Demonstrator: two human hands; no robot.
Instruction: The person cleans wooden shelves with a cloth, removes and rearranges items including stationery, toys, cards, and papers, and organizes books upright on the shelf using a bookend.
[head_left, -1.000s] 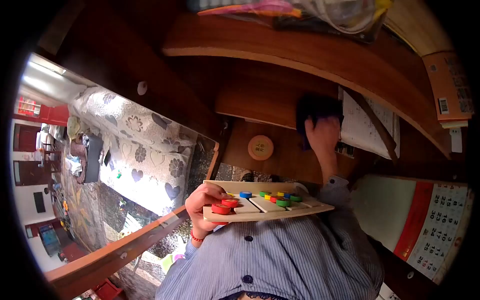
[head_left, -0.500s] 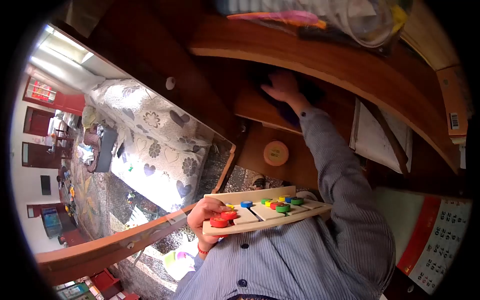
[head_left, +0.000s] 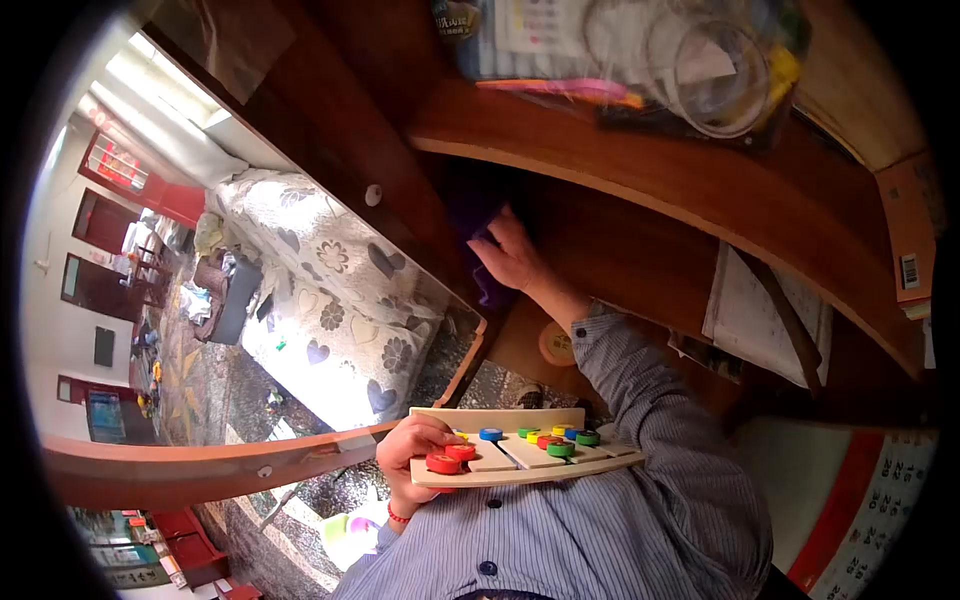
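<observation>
Head view shows the right hand (head_left: 512, 255) gripping a purple cloth (head_left: 474, 212) at the far shelf (head_left: 600, 238), likely wiping, which calls for steady pressure, while the left hand (head_left: 408, 462) holds the near board (head_left: 528, 457).

We note large pale furniture (head_left: 318, 300), patterned with hearts and flowers, partly washed out by strong light (head_left: 285, 385). Alongside it we record a speckled grey floor (head_left: 215, 398); beyond, a white wall (head_left: 80, 335) with dark reddish door-like panels (head_left: 104, 221)

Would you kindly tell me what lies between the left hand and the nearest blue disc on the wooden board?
In the head view, two red discs and a partly hidden yellow disc lie between the left hand and that blue disc.
</observation>
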